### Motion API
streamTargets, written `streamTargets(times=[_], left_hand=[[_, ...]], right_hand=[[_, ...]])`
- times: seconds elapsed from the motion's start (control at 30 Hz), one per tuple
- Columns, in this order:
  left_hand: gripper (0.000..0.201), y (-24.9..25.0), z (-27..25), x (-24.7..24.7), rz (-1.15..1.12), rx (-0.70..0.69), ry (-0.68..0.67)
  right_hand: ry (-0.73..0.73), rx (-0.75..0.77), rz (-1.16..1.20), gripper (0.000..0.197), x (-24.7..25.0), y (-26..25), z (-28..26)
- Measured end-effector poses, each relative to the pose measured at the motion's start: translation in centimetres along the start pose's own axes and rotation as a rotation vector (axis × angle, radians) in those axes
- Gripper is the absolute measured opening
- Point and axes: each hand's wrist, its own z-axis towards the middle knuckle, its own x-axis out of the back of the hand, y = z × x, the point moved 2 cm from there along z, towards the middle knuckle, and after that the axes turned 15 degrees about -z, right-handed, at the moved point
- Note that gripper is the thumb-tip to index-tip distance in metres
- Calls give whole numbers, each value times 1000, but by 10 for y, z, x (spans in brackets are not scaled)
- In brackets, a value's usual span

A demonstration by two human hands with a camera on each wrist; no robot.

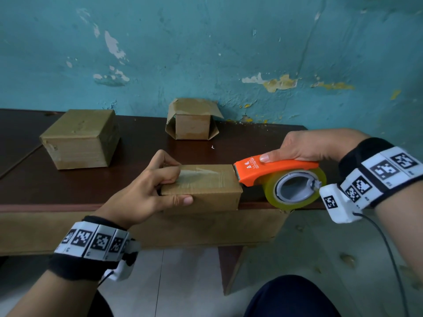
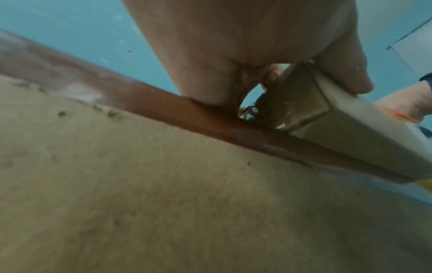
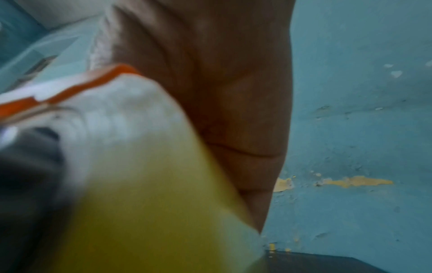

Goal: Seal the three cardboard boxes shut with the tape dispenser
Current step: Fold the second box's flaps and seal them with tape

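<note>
At table edge: left hand fingers grip box; right hand clasps leftward-pointing tape dispenser.

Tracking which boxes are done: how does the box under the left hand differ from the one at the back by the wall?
The near box has its top flaps closed with clear tape across them; the back box has flaps hanging loose, with no tape visible. The near box sits at the table's front edge, held by the left hand, the tape dispenser at its right end; the back box stands untouched. Both are plain brown cardboard.
</note>
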Motion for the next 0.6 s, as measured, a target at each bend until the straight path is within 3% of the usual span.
streamTargets(times=[0.43, 0.6], left_hand=[[37, 1, 2, 2, -38, 15, 25], [39, -1, 2, 4, -35, 34, 25]], right_hand=[[-63, -67, -133, 99, 12, -15, -3], [-47, -47, -239, 79, 16, -28, -1]])
